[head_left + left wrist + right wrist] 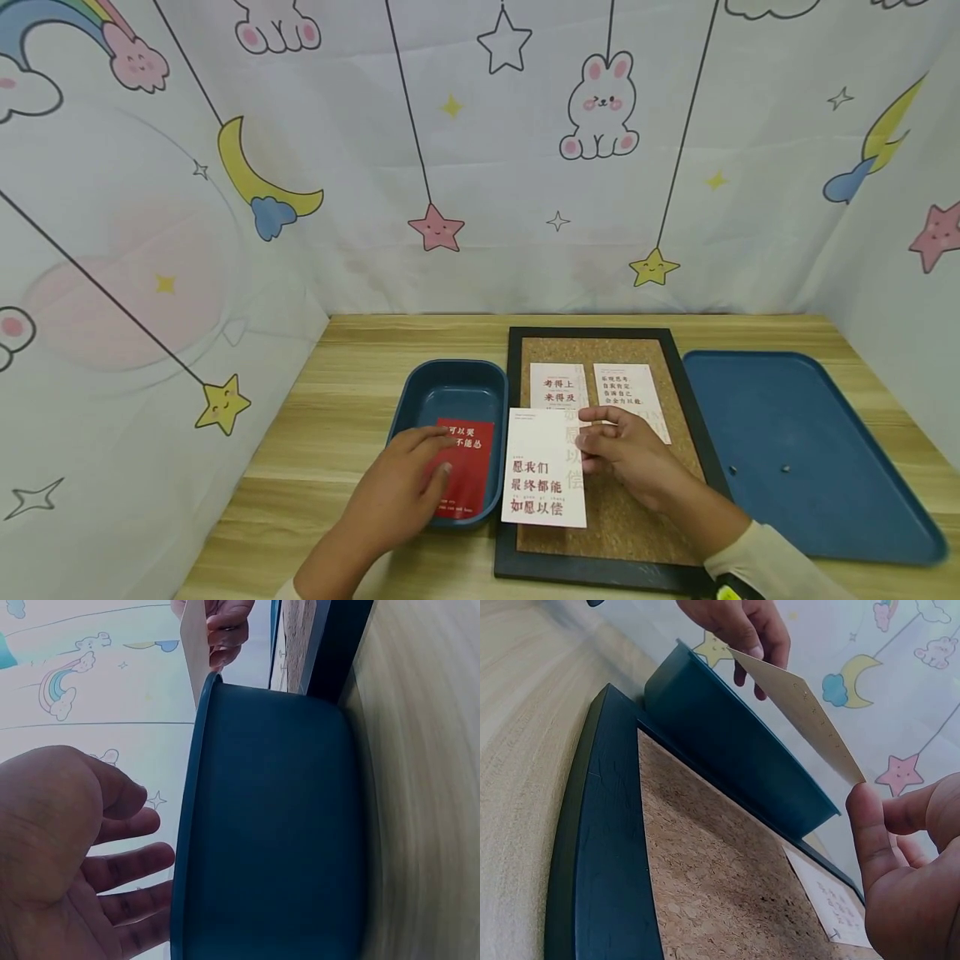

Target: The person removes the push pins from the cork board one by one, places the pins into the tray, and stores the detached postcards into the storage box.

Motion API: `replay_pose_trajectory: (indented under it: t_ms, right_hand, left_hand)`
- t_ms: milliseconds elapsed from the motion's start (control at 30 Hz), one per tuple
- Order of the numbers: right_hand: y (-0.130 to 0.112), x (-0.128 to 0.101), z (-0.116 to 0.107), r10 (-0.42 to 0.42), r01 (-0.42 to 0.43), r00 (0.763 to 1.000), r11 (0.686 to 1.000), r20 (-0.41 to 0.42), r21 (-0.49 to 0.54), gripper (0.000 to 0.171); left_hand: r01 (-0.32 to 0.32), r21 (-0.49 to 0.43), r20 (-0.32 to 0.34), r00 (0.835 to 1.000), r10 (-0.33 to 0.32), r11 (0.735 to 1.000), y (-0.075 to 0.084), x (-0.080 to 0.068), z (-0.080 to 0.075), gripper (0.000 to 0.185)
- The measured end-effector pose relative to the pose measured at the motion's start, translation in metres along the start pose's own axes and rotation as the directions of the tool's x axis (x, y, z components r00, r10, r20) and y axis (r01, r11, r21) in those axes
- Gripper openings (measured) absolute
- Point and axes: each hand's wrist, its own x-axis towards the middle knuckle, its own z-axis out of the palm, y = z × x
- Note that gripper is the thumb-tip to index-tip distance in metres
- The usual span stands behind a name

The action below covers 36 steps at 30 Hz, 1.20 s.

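A white card with red Chinese characters [546, 471] is pinched at its right edge between the thumb and fingers of my right hand [633, 454]. It is held above the black-framed cork board [615, 521], and its edge shows in the right wrist view. Two more printed cards lie on the board, a left card [557, 383] partly covered by the held one and a right card [626, 385] partly behind my hand. Over the blue bin [453, 372] my left hand [401, 483] hovers with loosely spread fingers, holding nothing. A red card [471, 471] lies in that bin.
A flat blue tray [810, 417] lies to the right of the board, with two small objects on it, too small to identify. The bin stands against the board's left side on a wood-grain table [360, 367]. A patterned cloth [510, 275] hangs behind and at both sides.
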Motion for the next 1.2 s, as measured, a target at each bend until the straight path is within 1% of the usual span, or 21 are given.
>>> replay_pose_trajectory:
  t_ms: [267,500,667,767,933,1033,1200]
  right_hand:
    - [0.0,0.0,0.001,-0.006,0.006,1.0,1.0,0.002,-0.003,0.047]
    - [0.0,0.0,0.003,-0.015,0.015,1.0,1.0,0.014,-0.003,0.047]
    - [0.0,0.001,0.002,-0.018,0.018,1.0,1.0,0.009,0.001,0.046]
    - [0.0,0.001,0.002,-0.02,0.02,1.0,1.0,0.005,-0.001,0.045]
    - [0.0,0.002,0.003,-0.021,0.021,1.0,1.0,0.005,-0.002,0.045]
    - [-0.001,0.002,0.004,-0.02,0.02,1.0,1.0,0.007,-0.004,0.045]
    - [-0.001,0.002,0.006,-0.017,0.017,1.0,1.0,0.008,-0.005,0.046]
  left_hand:
    - [0.013,0.0,-0.033,0.999,-0.013,1.0,-0.005,-0.001,0.001,0.036]
    - [0.009,0.015,-0.071,0.997,-0.008,1.0,-0.009,-0.001,0.002,0.034]
    - [0.024,0.032,-0.104,0.994,-0.021,0.999,-0.012,-0.001,0.003,0.031]
    - [0.039,0.03,-0.118,0.992,-0.035,0.999,-0.013,0.0,0.003,0.03]
    - [0.045,0.022,-0.145,0.989,-0.041,0.999,-0.014,0.0,0.002,0.028]
    - [0.056,0.02,-0.146,0.988,-0.053,0.998,-0.015,0.0,0.001,0.028]
    - [0.096,0.021,-0.143,0.985,-0.092,0.995,-0.016,0.0,0.0,0.028]
